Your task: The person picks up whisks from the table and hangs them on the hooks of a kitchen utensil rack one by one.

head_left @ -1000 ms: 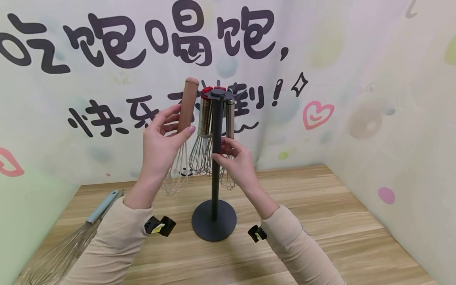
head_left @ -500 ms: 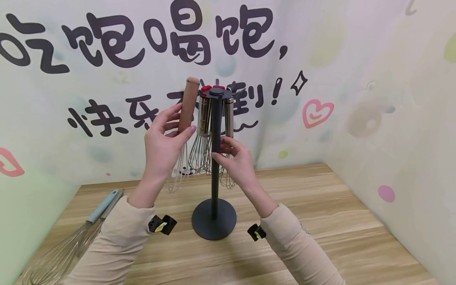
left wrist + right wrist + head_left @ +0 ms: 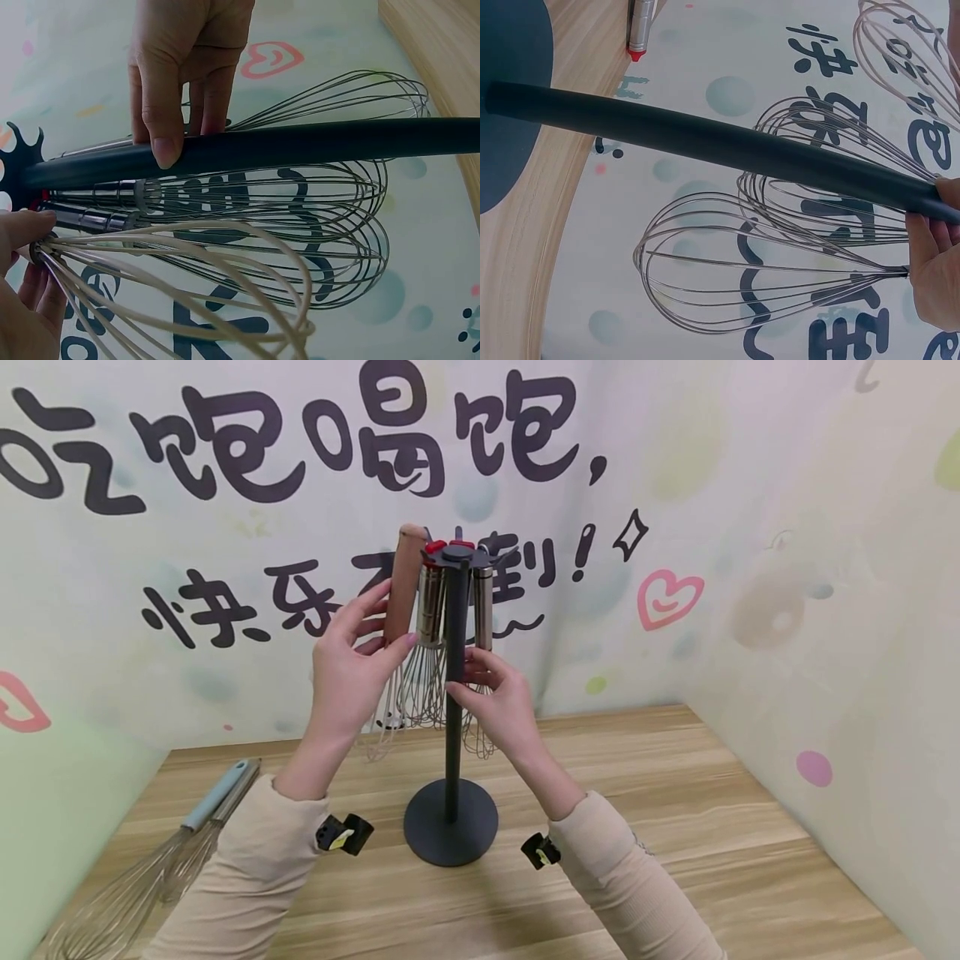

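My left hand [image 3: 352, 664] grips a whisk by its light wooden handle [image 3: 405, 581], fingers behind and thumb in front. The handle stands nearly upright, leaning slightly right, its top beside the hook ring [image 3: 457, 556] of a dark stand. Pale wires hang below that hand. My right hand [image 3: 502, 697] holds the stand's pole [image 3: 453, 743] a little above mid-height, thumb at the front. Metal-handled whisks hang from the ring; one silver handle [image 3: 430, 606] is next to the wooden one, another [image 3: 483, 610] to the right of the pole.
The stand's round base [image 3: 450, 843] sits on the wood-grain table [image 3: 675, 827]. At left lie a whisk with a light blue handle [image 3: 217, 793] and a silver-handled whisk [image 3: 236, 792], partly behind the left sleeve. A printed wall [image 3: 600, 652] closes off the back.
My left hand has carried the wooden-handled whisk slightly right, closer to the hook ring, and the whisk has become more upright. The right hand keeps its hold on the pole.
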`<state>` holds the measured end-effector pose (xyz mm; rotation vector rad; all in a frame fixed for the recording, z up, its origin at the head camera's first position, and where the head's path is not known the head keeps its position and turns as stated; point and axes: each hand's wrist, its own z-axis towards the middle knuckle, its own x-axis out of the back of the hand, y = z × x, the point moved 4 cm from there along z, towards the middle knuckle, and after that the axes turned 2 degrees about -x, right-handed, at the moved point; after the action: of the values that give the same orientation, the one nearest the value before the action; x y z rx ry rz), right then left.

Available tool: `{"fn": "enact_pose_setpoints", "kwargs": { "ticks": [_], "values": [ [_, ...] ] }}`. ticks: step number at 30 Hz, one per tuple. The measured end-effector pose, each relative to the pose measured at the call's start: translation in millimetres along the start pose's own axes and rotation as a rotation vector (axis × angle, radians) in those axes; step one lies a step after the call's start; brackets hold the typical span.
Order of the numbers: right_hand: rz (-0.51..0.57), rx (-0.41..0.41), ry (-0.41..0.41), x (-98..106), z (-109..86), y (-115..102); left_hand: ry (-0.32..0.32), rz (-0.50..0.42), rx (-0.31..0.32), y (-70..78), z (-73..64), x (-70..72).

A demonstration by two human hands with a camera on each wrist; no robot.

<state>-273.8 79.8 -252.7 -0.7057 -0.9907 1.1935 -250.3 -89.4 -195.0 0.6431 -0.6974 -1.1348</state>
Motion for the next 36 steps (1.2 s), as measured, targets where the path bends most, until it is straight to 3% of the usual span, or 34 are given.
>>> {"fn": "enact_pose_setpoints", "kwargs": {
  "ticks": [16, 36],
  "values": [
    [0.001, 0.015, -0.001, -1.1, -0.5, -1.3, -0.010, 0.019, -0.055, -2.4, 0.9, -0.3],
    [0.018, -0.002, -0.001, -0.8, -0.2, 0.7, -0.028, 0.048, -0.048, -1.2, 3.0, 1.2]
  ]
}}
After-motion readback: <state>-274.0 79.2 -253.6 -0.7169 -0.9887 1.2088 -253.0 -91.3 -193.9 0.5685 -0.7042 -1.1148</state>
